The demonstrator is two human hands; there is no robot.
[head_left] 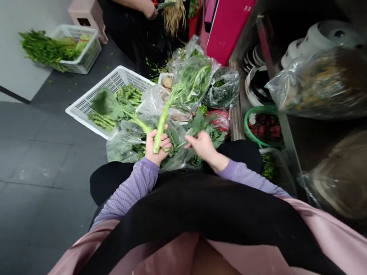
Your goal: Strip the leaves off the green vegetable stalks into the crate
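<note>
Pale green vegetable stalks (162,129) lie in my left hand (159,147), its fingers wrapped round them. One stalk leans up to the right with a budded tip; another carries a broad leaf (108,105) to the upper left. To the right, my right hand (202,146) pinches a thin green leaf (196,128), which is blurred. Beneath both hands is an open clear plastic bag (119,142) with dark leafy greens. Just beyond it, a white basket (78,102) holds bundles of green stalks.
Opposite, a person's hand (149,8) holds red-handled scissors (165,5) beside rooty greens (175,2). Bagged vegetables (196,79) lie ahead. A metal shelf (284,128) and green basket (246,124) stand right. Another white basket (90,55) sits at the back left.
</note>
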